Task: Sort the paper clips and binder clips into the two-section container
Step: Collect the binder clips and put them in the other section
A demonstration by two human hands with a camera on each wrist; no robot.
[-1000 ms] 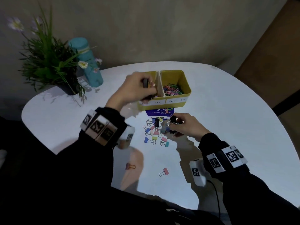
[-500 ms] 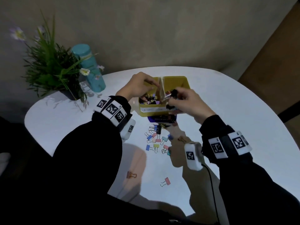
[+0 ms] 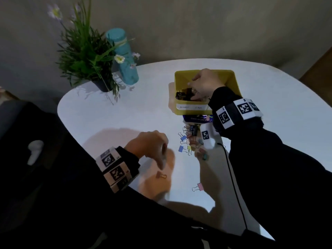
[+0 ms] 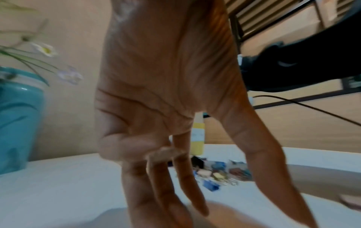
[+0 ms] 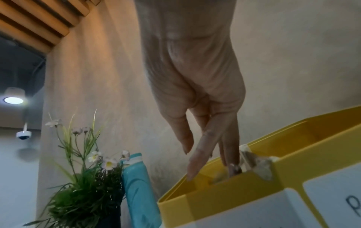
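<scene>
The yellow two-section container (image 3: 185, 73) stands at the far middle of the white table. My right hand (image 3: 193, 92) reaches into its left section, above dark binder clips (image 3: 185, 95). In the right wrist view the right hand (image 5: 210, 166) points straight fingers down past the container's rim (image 5: 215, 205), with nothing visibly held. My left hand (image 3: 162, 159) hangs open just above the table, fingers pointing down at a lone pink binder clip (image 3: 161, 175). A heap of coloured binder clips (image 3: 188, 142) lies in front of the container. Another pink clip (image 3: 197, 187) lies nearer me.
A potted plant (image 3: 86, 56) and a teal bottle (image 3: 124, 60) stand at the far left. A blue card (image 3: 197, 118) lies against the container's front. A black cable (image 3: 231, 177) trails from the right wrist camera across the table. The table's rounded edge (image 3: 61, 112) is to the left.
My left hand left the container and came down to the near table over the lone pink clip. My right hand carried a black binder clip over the left section; its fingers now show none.
</scene>
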